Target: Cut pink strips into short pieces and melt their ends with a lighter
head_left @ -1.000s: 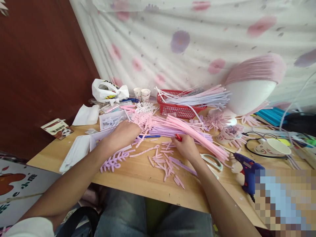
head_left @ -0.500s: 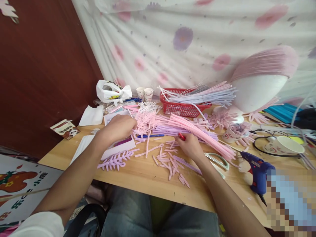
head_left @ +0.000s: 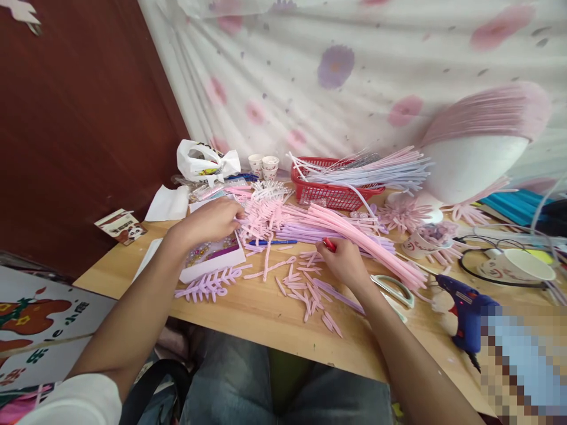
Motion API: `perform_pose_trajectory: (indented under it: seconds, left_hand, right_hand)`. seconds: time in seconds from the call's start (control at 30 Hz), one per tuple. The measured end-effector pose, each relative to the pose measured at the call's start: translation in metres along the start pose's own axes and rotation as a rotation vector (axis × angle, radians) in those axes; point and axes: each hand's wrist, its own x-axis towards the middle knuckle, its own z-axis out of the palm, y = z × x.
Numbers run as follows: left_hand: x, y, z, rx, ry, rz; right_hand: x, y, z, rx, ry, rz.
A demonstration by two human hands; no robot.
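My left hand [head_left: 217,218] hovers over the right part of a white box [head_left: 212,270] with beads in it. Its fingers are bent together beside a heap of pink pipe-cleaner sprigs [head_left: 263,215], and whatever they pinch is hidden. My right hand [head_left: 343,260] is closed around a small red object [head_left: 328,244], mostly covered by the fingers. Short pink pipe-cleaner pieces [head_left: 305,292] lie scattered just left of that hand. Behind it runs a bundle of long pink pipe cleaners [head_left: 367,236]. A purple leafy sprig [head_left: 210,284] rests in front of the box.
Scissors [head_left: 394,289] lie by my right forearm, and a blue glue gun [head_left: 465,307] is farther right. At the back stand a red basket [head_left: 328,192] of pipe cleaners and paper cups [head_left: 269,168]. A blue pen [head_left: 272,242] lies mid-table. A white form [head_left: 473,165] rises at right.
My left hand has shifted slightly up and back, baring more beads in the box. The right hand keeps its hold on the red object. The whole view has moved a little.
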Motion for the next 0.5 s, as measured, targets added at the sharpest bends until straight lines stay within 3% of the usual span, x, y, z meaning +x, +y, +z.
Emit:
perform_pose_trajectory:
  seconds: [0.37, 0.5]
  left_hand:
    - [-0.0015, -0.0010, -0.0009, 0.005, 0.126, -0.140]
    - [-0.0033, -0.0063, -0.0001, -0.175, 0.181, -0.176]
  right_hand:
    - [-0.0007, -0.0034, -0.0018, -0.016, -0.005, 0.007]
    - [-0.0005, -0.0010, -0.0007, -0.022, 0.000, -0.001]
